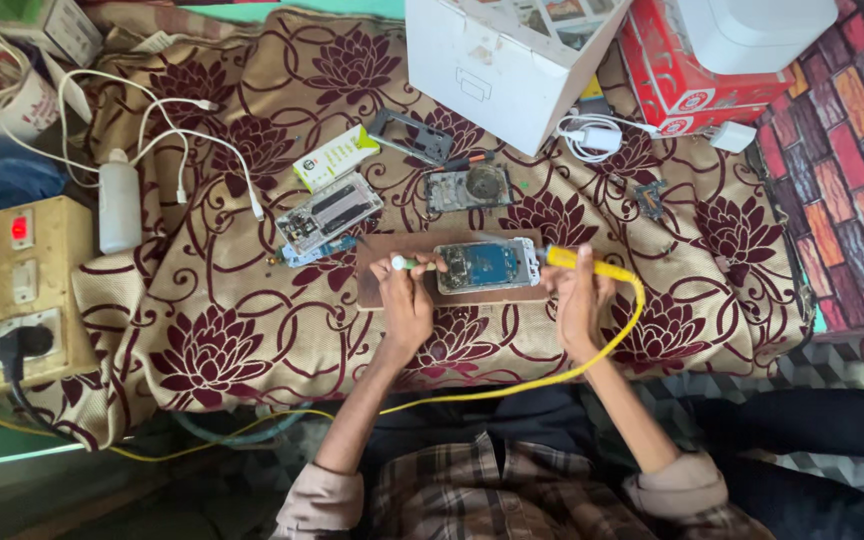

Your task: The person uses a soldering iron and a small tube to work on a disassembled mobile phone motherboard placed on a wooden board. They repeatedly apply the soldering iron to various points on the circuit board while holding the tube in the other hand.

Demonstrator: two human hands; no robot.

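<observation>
Yellow soldering iron (592, 266) at opened phone (486, 265) right edge.

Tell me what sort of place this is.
Probably a makeshift phone repair spot at home. An opened phone lies on a small board over a flowered cloth, the right hand holds a yellow soldering iron, and another stripped phone lies nearby.

Beige woven cloth (252, 330) patterned with maroon lotus flowers; on it, a yellow-handled corded tool (592, 268) and a seemingly blue-boarded opened phone (485, 265).
</observation>
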